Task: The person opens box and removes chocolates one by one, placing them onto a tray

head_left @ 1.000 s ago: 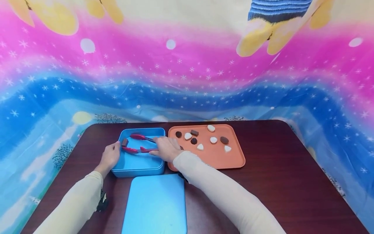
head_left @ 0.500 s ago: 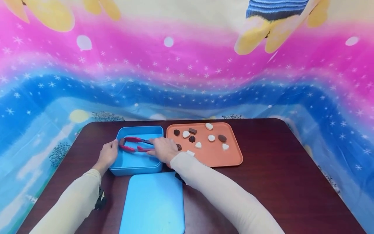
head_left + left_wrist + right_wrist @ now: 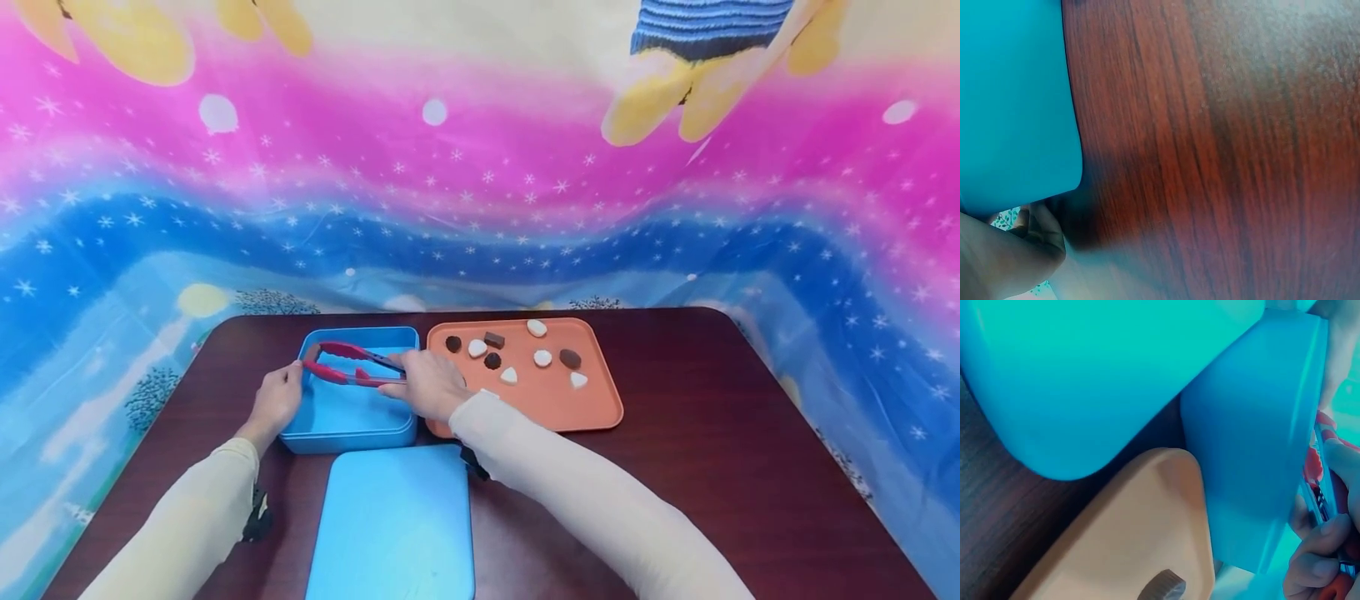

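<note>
A blue box [image 3: 348, 439] stands at the back left of the table in the head view. My left hand [image 3: 276, 400] grips its left rim; in the left wrist view that hand [image 3: 1029, 247] is mostly cut off at the corner. Red-armed tongs [image 3: 342, 349] are in my right hand [image 3: 431, 385], which reaches over the box's right side. Their tips have come together at the box's left wall, around a brown chocolate piece [image 3: 313, 352]. In the right wrist view my right hand's curled fingers [image 3: 1319, 550] wrap the tongs' handle.
An orange tray [image 3: 547, 404] with several brown and white chocolate pieces [image 3: 570, 359] lies against the box's right side. The blue lid [image 3: 393, 521] lies flat in front of the box. A printed cloth [image 3: 480, 192] hangs behind the dark wooden table [image 3: 697, 417].
The tongs' arms were spread beside the brown piece a second ago; they have closed around it. Tips and piece have moved slightly toward the box's back left. My left hand stays on the rim.
</note>
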